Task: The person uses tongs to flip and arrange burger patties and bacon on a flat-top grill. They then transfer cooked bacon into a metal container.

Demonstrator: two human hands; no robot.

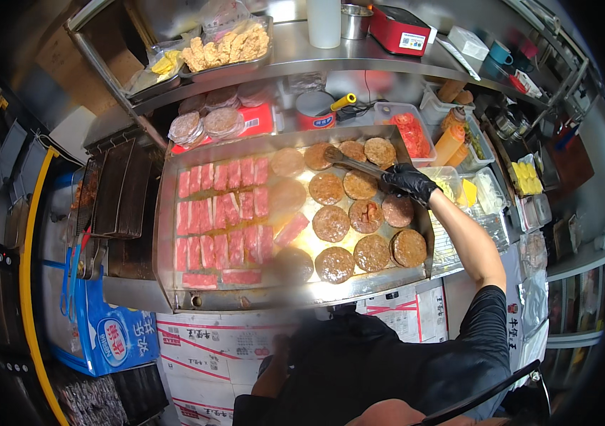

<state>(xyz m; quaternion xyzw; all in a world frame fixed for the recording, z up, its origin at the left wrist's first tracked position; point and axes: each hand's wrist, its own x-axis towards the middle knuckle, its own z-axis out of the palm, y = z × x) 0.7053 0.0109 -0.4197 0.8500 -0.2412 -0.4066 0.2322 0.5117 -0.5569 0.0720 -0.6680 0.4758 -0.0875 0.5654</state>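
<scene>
My right hand (411,182), in a black glove, grips a pair of metal tongs (361,164) above the flat griddle (291,134). The tongs' head hovers over or touches the back row, between a browned patty (318,156) and its neighbour (353,150). Several more patties cover the griddle's right half; one patty (358,209) carries small reddish-brown pieces on top. On the left lie rows of pink bacon strips (221,209), with a single bacon strip (291,229) apart near the middle. Low by my body, my left hand (281,346) is dark and blurred; whether it holds anything is unclear.
Stacked patties (223,123) stand behind the griddle, beside a can (315,112). Fried chicken pieces (230,47) fill a tray on the shelf (291,63). Right are a tub of red slices (410,133), an orange squeeze bottle (449,145) and a wire rack (449,242). Blue-handled tongs (70,282) hang left.
</scene>
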